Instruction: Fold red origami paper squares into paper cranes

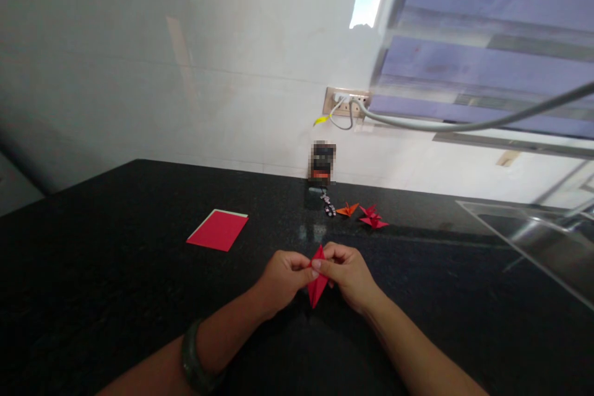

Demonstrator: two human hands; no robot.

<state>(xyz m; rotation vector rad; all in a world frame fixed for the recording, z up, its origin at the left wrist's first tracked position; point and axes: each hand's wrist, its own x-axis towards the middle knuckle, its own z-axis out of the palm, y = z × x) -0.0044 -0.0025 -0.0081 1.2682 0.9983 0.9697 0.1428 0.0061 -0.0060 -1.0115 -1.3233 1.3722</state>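
A red folded origami paper (pixel 317 288), narrow and diamond-shaped, is pinched between my two hands above the dark countertop. My left hand (pixel 284 278) grips its left edge with thumb and fingers. From the other side my right hand (pixel 350 272) holds it, the thumb pressed on the upper front of the folds. Some fingertips are hidden behind the paper. Beyond my right hand lie an orange paper crane (pixel 348 210) and red paper cranes (pixel 374 220). To the left rests a stack of square origami paper (pixel 218 230), red on top with a pale sheet peeking out.
The black countertop (pixel 116 260) meets a white tiled wall (pixel 232 105). A pixelated dark object (pixel 322 161) with a beaded strap (pixel 328 205) stands against the wall. A metal sink (pixel 547 241) is at right. Grey cable (pixel 464 127) runs from a wall socket (pixel 346 102).
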